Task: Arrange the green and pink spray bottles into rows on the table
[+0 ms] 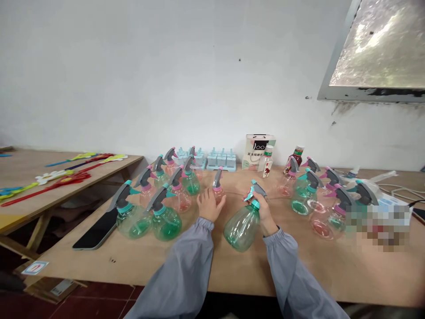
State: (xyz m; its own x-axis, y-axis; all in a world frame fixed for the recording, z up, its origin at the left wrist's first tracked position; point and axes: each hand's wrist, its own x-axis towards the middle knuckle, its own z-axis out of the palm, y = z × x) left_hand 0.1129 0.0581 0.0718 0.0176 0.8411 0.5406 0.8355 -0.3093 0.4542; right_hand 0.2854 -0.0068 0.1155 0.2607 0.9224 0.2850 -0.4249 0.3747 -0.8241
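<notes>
My right hand (262, 208) is wrapped round the grey and turquoise trigger head of a green see-through spray bottle (242, 228), whose round body tilts down to the left. My left hand (210, 204) has its fingers and thumb apart at a pink spray bottle (218, 193), covering much of its body; whether they touch it I cannot make out. To the left stand several green and pink spray bottles, among them a green one (166, 223) and a pink one (181, 197). More are grouped on the right, including a pink one (323, 223) and a green one (300, 206).
A phone (95, 230) lies near the left edge of the table (139, 266). Pale blue molds (221, 159), a paper bag (249, 155), a clear bottle (266, 165) and a dark red bottle (297, 155) stand along the wall. Colourful flower sticks (66, 180) lie on another table.
</notes>
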